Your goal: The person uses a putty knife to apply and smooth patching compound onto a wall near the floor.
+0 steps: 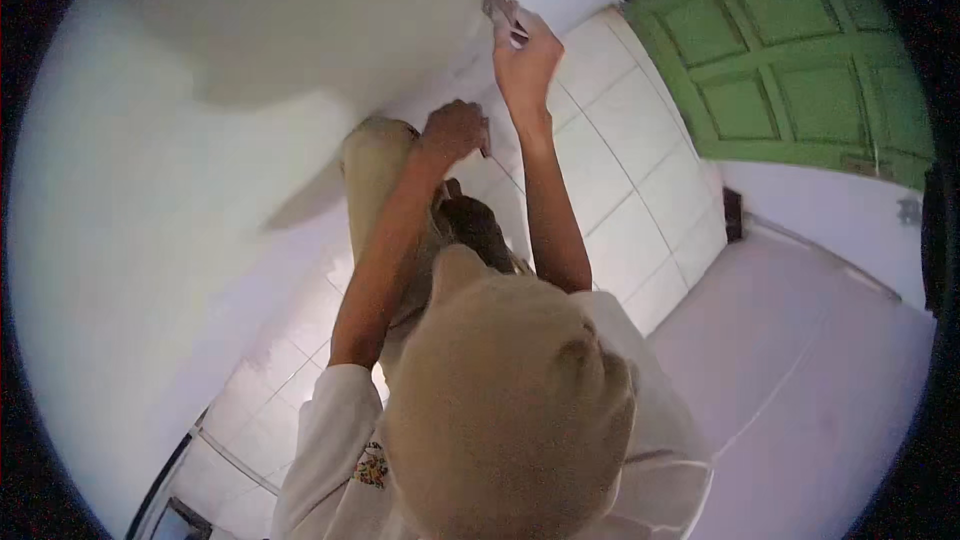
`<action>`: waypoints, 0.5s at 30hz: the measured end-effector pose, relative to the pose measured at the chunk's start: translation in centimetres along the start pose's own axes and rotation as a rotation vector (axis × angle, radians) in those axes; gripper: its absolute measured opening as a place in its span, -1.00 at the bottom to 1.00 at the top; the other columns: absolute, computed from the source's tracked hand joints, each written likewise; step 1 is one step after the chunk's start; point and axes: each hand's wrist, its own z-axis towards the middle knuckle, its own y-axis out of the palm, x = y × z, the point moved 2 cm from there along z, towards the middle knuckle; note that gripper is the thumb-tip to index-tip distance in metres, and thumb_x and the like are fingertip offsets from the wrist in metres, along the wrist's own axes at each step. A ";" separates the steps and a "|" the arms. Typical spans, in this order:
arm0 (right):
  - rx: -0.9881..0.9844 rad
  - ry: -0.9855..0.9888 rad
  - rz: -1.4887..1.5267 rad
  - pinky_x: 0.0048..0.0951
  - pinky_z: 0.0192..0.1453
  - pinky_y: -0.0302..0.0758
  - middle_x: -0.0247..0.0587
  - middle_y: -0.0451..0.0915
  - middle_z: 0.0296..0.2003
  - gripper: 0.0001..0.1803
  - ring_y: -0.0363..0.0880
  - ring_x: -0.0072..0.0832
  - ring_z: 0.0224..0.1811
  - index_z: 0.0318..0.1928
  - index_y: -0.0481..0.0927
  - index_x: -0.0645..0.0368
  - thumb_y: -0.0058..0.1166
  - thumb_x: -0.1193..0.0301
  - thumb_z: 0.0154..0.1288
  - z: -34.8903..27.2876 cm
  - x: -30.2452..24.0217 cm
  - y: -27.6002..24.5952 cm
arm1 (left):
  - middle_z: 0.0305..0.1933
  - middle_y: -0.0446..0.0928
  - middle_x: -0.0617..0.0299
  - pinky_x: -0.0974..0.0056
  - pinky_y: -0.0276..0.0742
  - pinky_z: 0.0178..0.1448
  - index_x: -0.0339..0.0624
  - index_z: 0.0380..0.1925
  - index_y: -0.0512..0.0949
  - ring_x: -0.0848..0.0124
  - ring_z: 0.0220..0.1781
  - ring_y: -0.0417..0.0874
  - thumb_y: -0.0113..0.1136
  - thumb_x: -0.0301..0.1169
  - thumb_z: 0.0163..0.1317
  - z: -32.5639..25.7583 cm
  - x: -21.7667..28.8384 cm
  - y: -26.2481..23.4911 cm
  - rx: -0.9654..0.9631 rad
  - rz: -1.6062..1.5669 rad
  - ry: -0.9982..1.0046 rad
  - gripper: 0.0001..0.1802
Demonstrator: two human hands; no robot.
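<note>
My right hand [530, 58] reaches up beside the white wall [130, 240], its fingers closed round a putty knife [497, 2]. The flat blade points up and lies at the wall surface; I cannot tell if it touches. Lower and to the left, my left hand [453, 132] is closed near my bent knee [375, 155]. A narrow reddish-brown piece [486, 137] sticks out on its right side; its kind does not show. Most of that piece is hidden by the fingers.
White floor tiles [640, 140] run along the wall's foot. A green panelled door [770, 60] stands at the upper right. Below it is a pale lilac surface [800, 360]. Beige cloth [510, 410] covers the lower middle. Shadows fall across the wall.
</note>
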 end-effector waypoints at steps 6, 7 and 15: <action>-0.121 0.024 -0.052 -0.27 -0.08 0.65 0.10 0.74 -0.24 -0.78 0.76 -0.18 -0.23 -0.08 0.73 0.26 0.21 0.40 0.36 0.6 0.3 -1.3 | -0.10 0.63 -0.09 -0.11 0.58 0.12 -0.16 -0.15 0.61 -0.11 0.01 0.64 0.20 -0.22 0.25 0.3 3.0 -3.3 -0.184 -0.073 -0.136 -0.71; -0.137 0.040 0.008 -0.26 -0.05 0.66 0.11 0.75 -0.18 -0.79 0.77 -0.19 -0.17 -0.05 0.74 0.21 0.18 0.42 0.40 0.5 0.9 -1.3 | -0.11 0.63 -0.10 -0.11 0.57 0.12 -0.17 -0.15 0.61 -0.11 0.01 0.64 0.20 -0.20 0.25 0.3 2.9 -2.6 -0.146 -0.048 -0.137 -0.70; -0.120 0.050 -0.008 -0.31 -0.15 0.63 0.07 0.75 -0.24 -0.77 0.74 -0.28 -0.25 -0.07 0.73 0.29 0.17 0.40 0.38 -1.3 2.8 -1.6 | -0.14 0.63 -0.10 -0.09 0.61 0.10 -0.25 -0.17 0.61 -0.07 -0.01 0.66 0.20 -0.21 0.24 0.6 3.1 -0.2 -0.035 0.037 -0.083 -0.67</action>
